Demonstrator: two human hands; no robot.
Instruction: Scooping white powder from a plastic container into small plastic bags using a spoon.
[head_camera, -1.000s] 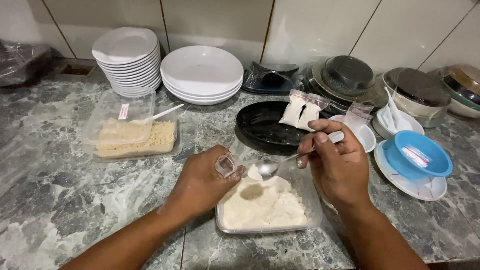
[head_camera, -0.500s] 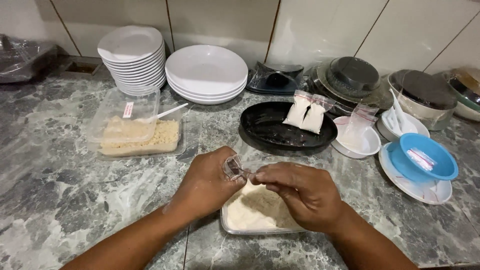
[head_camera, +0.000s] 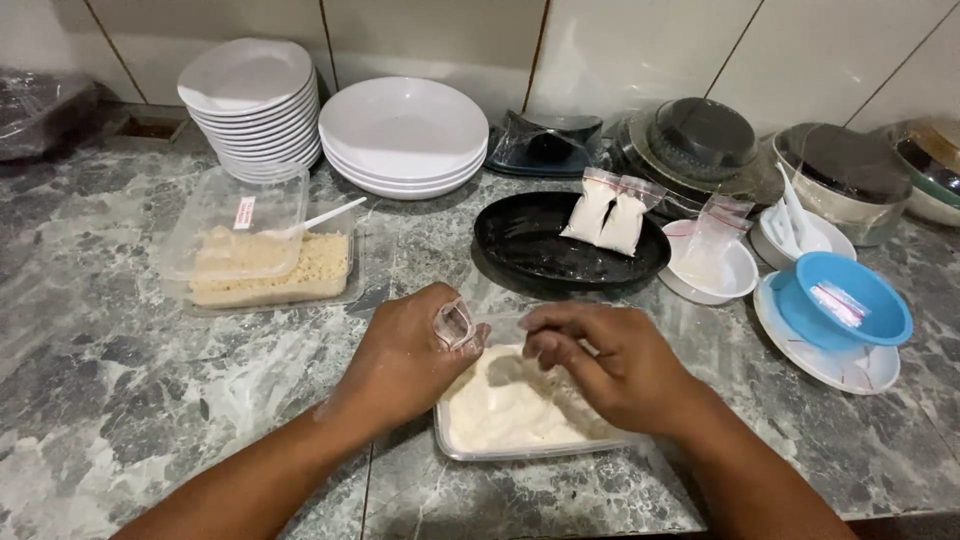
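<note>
My left hand (head_camera: 405, 360) pinches a small clear plastic zip bag (head_camera: 455, 323) at the left rim of a clear rectangular container (head_camera: 470, 452) of white flour (head_camera: 505, 410). My right hand (head_camera: 615, 370) hovers palm down over the flour, right beside the bag, with its fingers curled. The metal spoon seen in it earlier is hidden under the hand. Both forearms come in from the bottom edge.
A clear tub of breadcrumbs (head_camera: 265, 265) with a white spoon sits to the left. Behind are stacked white plates (head_camera: 250, 100), white bowls (head_camera: 405, 130), and a black oval dish (head_camera: 530, 250) holding two filled bags (head_camera: 610, 215). A white bowl (head_camera: 735, 275) and blue bowl (head_camera: 850, 300) stand right.
My right hand has come down and left from above the black dish with the spoon, and now sits low over the flour next to the bag. My left hand has stayed put.
</note>
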